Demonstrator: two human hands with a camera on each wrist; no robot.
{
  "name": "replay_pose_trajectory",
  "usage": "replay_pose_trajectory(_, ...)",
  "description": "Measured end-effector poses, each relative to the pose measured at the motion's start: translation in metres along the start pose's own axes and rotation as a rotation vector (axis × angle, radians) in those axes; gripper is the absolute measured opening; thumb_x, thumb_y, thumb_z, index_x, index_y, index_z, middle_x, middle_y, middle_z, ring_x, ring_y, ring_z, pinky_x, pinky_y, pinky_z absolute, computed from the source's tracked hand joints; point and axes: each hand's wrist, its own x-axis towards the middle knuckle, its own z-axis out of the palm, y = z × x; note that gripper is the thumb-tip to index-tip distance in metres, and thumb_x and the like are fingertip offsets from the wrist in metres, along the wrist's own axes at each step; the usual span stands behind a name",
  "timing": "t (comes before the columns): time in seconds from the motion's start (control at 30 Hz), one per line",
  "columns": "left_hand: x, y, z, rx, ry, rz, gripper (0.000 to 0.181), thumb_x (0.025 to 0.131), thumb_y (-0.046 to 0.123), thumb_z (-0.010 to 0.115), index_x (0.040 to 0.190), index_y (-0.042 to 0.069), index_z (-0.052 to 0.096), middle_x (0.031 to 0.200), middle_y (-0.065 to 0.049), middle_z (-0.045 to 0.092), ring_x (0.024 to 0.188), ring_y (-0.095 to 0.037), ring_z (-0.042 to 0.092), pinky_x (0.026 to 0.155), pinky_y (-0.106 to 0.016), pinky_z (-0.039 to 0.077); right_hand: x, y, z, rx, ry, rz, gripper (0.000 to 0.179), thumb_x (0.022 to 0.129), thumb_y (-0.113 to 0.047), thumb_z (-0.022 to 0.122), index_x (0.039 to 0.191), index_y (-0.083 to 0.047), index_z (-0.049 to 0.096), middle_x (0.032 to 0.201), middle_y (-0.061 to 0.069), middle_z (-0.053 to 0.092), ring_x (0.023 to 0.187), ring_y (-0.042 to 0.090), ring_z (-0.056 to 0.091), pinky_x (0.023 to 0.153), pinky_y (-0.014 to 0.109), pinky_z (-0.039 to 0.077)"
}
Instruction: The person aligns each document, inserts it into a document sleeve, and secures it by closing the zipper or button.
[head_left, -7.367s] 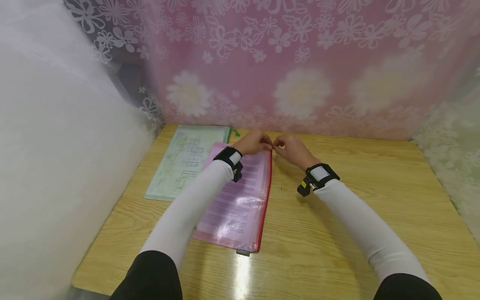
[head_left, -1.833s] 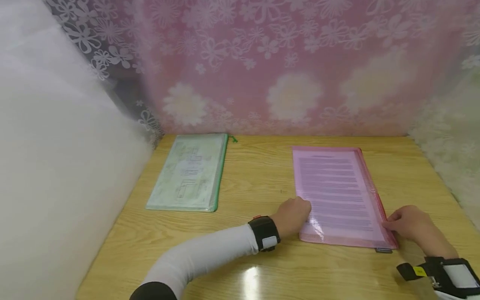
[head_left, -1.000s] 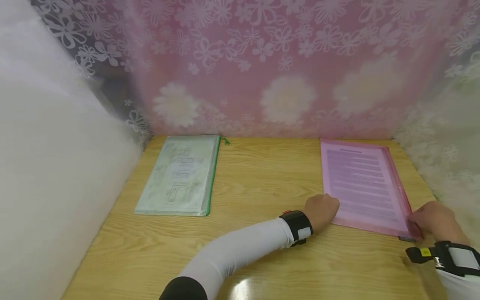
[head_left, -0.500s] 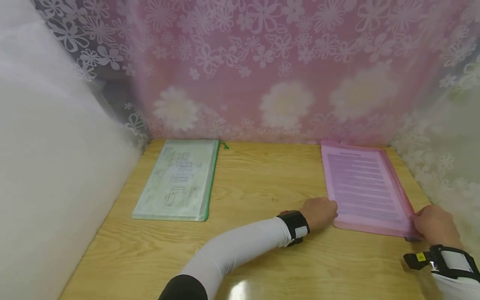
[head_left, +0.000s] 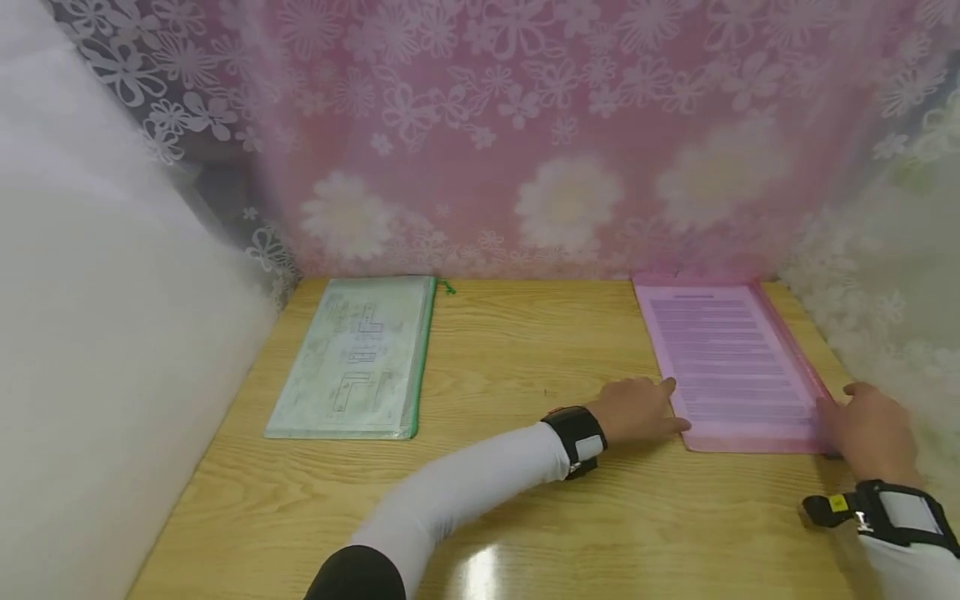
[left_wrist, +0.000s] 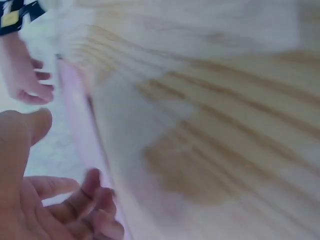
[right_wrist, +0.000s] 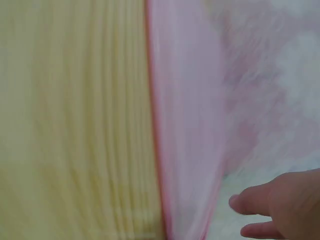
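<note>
A pink zip document pouch (head_left: pixel 720 358) with a printed sheet inside lies flat at the right side of the table, its far end against the curtain. My left hand (head_left: pixel 637 408) is at its left edge, thumb and fingers spread, pinching nothing. Beside the near right corner is my right hand (head_left: pixel 873 433), slightly blurred; in the right wrist view its thumb and finger (right_wrist: pixel 255 200) stand apart, off the pouch. The left wrist view also shows both hands with loose fingers near the pouch (left_wrist: pixel 82 120). A green-edged zip document pouch (head_left: pixel 348 358) with drawings lies at the left.
The wooden table (head_left: pixel 525 492) runs back to a pink flowered curtain (head_left: pixel 480 150). A white sheet (head_left: pixel 112 292) walls the left side, and a pale flowered curtain (head_left: pixel 892 308) hangs close to my right hand. Bare wood separates the two pouches.
The pink pouch went from overlapping the green one to the table's right side, then back to the curtain. Both hands moved with it, and their fingers have now loosened from its edges.
</note>
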Motion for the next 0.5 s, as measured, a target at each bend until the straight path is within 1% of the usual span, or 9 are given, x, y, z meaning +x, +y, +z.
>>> replay_pose_trajectory(0.03, -0.009, -0.005, -0.005, -0.003, 0.010, 0.003, 0.074, 0.097, 0.072, 0.050, 0.156, 0.028, 0.045, 0.127, 0.006, 0.069, 0.106, -0.007, 0.068, 0.063, -0.025, 0.056, -0.009, -0.005, 0.003, 0.018, 0.021, -0.020, 0.065, 0.103, -0.027, 0.054, 0.140, 0.023, 0.037, 0.121, 0.048, 0.050, 0.097, 0.057, 0.058, 0.073, 0.060, 0.054)
replay_pose_trajectory(0.1, -0.028, -0.019, -0.016, 0.008, 0.055, -0.006, 0.082, 0.093, 0.078, 0.048, 0.157, 0.027, 0.044, 0.133, 0.003, 0.065, 0.111, -0.012, 0.067, 0.068, -0.028, 0.058, -0.027, -0.017, 0.009, 0.061, 0.057, -0.095, 0.070, 0.103, -0.032, 0.057, 0.145, 0.021, 0.036, 0.125, 0.048, 0.050, 0.102, 0.059, 0.057, 0.075, 0.063, 0.054)
replay_pose_trajectory(0.2, -0.059, -0.043, -0.032, 0.016, 0.143, -0.045, 0.091, 0.089, 0.084, 0.047, 0.157, 0.025, 0.043, 0.138, -0.002, 0.061, 0.118, -0.020, 0.063, 0.083, -0.035, 0.058, -0.055, -0.040, 0.020, 0.144, 0.086, -0.249, 0.072, 0.103, -0.037, 0.060, 0.145, 0.017, 0.040, 0.129, 0.047, 0.052, 0.108, 0.060, 0.056, 0.080, 0.069, 0.051)
replay_pose_trajectory(0.27, -0.078, -0.060, -0.040, 0.021, 0.210, -0.076, 0.095, 0.087, 0.085, 0.048, 0.157, 0.021, 0.044, 0.139, -0.005, 0.060, 0.121, -0.025, 0.061, 0.091, -0.042, 0.057, -0.072, -0.056, 0.026, 0.184, 0.125, -0.366, 0.067, 0.102, -0.035, 0.063, 0.142, 0.016, 0.046, 0.128, 0.045, 0.055, 0.110, 0.060, 0.056, 0.082, 0.071, 0.049)
replay_pose_trajectory(0.3, -0.087, -0.068, -0.042, 0.019, 0.243, -0.092, 0.097, 0.086, 0.085, 0.049, 0.157, 0.019, 0.043, 0.140, -0.007, 0.059, 0.124, -0.028, 0.060, 0.093, -0.045, 0.056, -0.081, -0.064, 0.030, 0.207, 0.152, -0.420, 0.064, 0.101, -0.033, 0.065, 0.139, 0.015, 0.049, 0.126, 0.044, 0.057, 0.109, 0.059, 0.057, 0.081, 0.071, 0.049)
replay_pose_trajectory(0.37, -0.105, -0.084, -0.045, 0.018, 0.287, -0.132, 0.101, 0.086, 0.085, 0.050, 0.158, 0.015, 0.042, 0.144, -0.011, 0.057, 0.130, -0.032, 0.057, 0.097, -0.051, 0.054, -0.096, -0.079, 0.036, 0.254, 0.191, -0.504, 0.059, 0.099, -0.029, 0.069, 0.136, 0.015, 0.053, 0.125, 0.041, 0.060, 0.108, 0.057, 0.058, 0.080, 0.070, 0.049)
replay_pose_trajectory(0.43, -0.122, -0.097, -0.045, 0.008, 0.310, -0.183, 0.105, 0.085, 0.086, 0.050, 0.159, 0.012, 0.039, 0.149, -0.014, 0.053, 0.136, -0.036, 0.052, 0.101, -0.054, 0.051, -0.109, -0.092, 0.042, 0.289, 0.226, -0.570, 0.056, 0.096, -0.024, 0.073, 0.133, 0.013, 0.057, 0.123, 0.038, 0.062, 0.107, 0.054, 0.060, 0.079, 0.068, 0.049)
replay_pose_trajectory(0.5, -0.138, -0.106, -0.043, -0.008, 0.323, -0.237, 0.110, 0.084, 0.087, 0.048, 0.160, 0.010, 0.036, 0.155, -0.017, 0.047, 0.142, -0.039, 0.045, 0.104, -0.057, 0.048, -0.119, -0.104, 0.047, 0.326, 0.258, -0.632, 0.054, 0.092, -0.019, 0.077, 0.132, 0.012, 0.059, 0.122, 0.036, 0.064, 0.108, 0.053, 0.061, 0.081, 0.067, 0.048)
